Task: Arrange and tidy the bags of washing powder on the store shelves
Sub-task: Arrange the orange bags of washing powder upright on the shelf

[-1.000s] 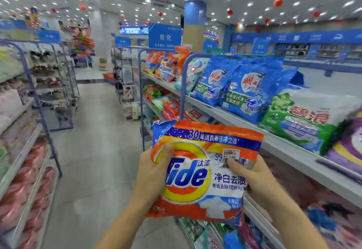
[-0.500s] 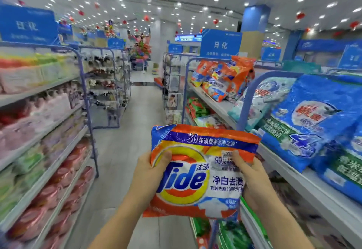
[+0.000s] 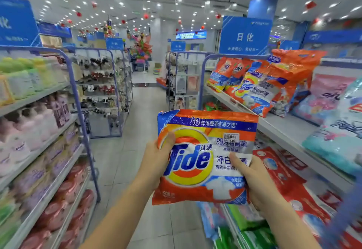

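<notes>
Tide bag [image 3: 205, 156] is held upright, front to the camera, between both hands over the aisle floor [image 3: 137, 131], touching no shelf. Left hand [image 3: 156, 158] pinches its left edge, thumb on the front by the logo, fingers behind. Right hand [image 3: 252, 178] grips the lower right corner, thumb across the print, fingers hidden behind. The two-sided grip probably keeps the soft pouch flat and the label readable.

Up and right of the hands, well apart, is a shelf [image 3: 278, 129] with a Tide stack [image 3: 260, 88] leaning back. Same brand, so likely the destination. There is bare shelf between that stack and the pink bags [image 3: 329, 101] further right. Red bags [image 3: 280, 170] sit just right of the right hand, under the shelf. Bottles [image 3: 39, 131] are far left of the left hand.

Judged a carry step, with placing not yet done.
</notes>
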### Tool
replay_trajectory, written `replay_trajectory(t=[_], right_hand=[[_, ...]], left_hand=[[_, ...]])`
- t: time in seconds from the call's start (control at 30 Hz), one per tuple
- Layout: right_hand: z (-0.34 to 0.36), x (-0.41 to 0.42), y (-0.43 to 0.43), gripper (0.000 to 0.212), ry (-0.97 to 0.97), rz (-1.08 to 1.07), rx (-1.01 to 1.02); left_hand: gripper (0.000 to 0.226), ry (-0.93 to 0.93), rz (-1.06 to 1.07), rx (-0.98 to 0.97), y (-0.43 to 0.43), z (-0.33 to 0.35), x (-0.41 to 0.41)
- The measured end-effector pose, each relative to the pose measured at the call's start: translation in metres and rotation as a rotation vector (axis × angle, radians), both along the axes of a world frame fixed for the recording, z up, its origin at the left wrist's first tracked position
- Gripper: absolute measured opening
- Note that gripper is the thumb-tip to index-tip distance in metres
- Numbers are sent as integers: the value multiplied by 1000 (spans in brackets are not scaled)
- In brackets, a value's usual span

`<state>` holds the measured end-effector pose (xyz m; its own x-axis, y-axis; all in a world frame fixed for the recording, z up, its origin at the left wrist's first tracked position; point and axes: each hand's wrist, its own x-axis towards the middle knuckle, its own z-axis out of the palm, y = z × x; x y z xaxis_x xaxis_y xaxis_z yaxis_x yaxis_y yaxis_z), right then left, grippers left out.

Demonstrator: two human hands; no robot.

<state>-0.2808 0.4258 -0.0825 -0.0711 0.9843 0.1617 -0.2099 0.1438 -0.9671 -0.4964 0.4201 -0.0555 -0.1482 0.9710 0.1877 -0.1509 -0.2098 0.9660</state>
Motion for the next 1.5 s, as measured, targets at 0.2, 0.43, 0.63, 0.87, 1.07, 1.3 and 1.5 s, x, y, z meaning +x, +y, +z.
replay_trajectory(t=[0.2,0.43,0.63,0.87,1.07,1.3,1.5], right_hand=[[5,-64,112,39,16,-154,-24],[1,-86,236,23,98,-286,1],[14,-66,363,31,55,-410,103],[52,-20,484,63,-38,-615,189],[77,20,550,35,-103,-898,243],[91,48,607,21,-192,-1325,281],[76,52,628,14,-464,-1645,201]], left_hand=[[46,53,-121,-81,131,12,-59],[67,104,-259,-110,276,-12,-91],[51,128,-317,-19,421,-7,-56],[43,80,-404,39,583,20,11],[26,23,-617,69,690,43,88],[38,159,-880,91,778,66,169],[34,276,-1040,96,805,60,199]])
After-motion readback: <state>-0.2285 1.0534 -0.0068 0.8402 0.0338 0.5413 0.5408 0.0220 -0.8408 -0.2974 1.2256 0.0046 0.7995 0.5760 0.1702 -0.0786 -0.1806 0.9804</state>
